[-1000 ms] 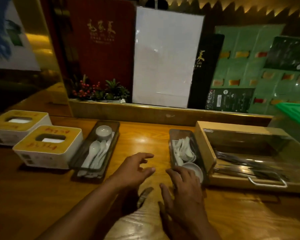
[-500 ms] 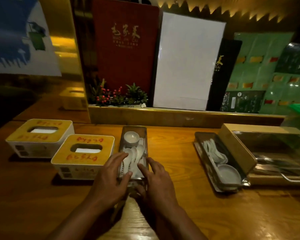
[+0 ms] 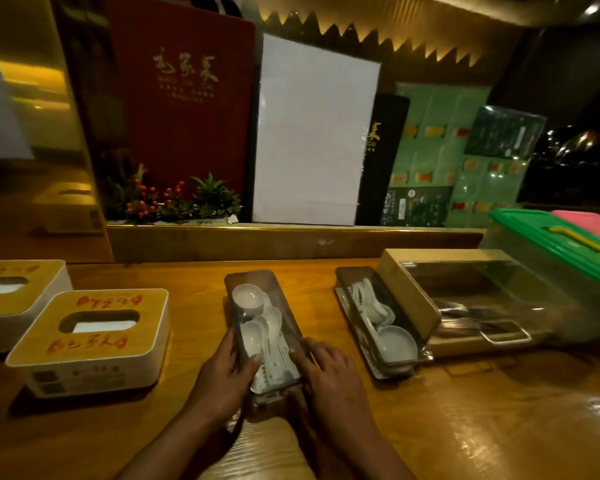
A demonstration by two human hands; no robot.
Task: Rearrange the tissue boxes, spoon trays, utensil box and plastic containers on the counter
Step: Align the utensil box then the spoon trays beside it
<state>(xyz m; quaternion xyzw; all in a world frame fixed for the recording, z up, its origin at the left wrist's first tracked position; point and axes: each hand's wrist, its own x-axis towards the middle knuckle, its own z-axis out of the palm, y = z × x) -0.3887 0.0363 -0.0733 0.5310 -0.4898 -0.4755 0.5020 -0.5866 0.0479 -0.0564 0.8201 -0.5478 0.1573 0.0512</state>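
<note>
Change since earlier: the left spoon tray [image 3: 262, 327], formerly angled beside the near tissue box [image 3: 90, 341], has been drawn towards the middle of the counter [image 3: 465, 427] and turned nearly straight; both hands have been brought onto it.
Left hand [image 3: 227, 372]: pressed against the tray's left long edge, thumb laid over the rim onto the spoon handles.
Right hand [image 3: 329, 368]: set against the right long edge, fingers curled at the rim; the tray is clamped between the two hands.
Tray position: flat on the counter, between the near tissue box and the second spoon tray [image 3: 378, 327], apart from both.
Contents: loose white ceramic spoons [image 3: 260, 332] and a small white cup [image 3: 248, 299] at the far end.
Handling: the tray is judged light and stiff, the load fragile and free to slide; it is best kept level and slid, not lifted.
Hold: both long sides near the front end, as taken now.
Neighbours: the utensil box [image 3: 465, 303] touches the second tray; a green-lidded plastic container [image 3: 561, 251] stands behind it.
</note>
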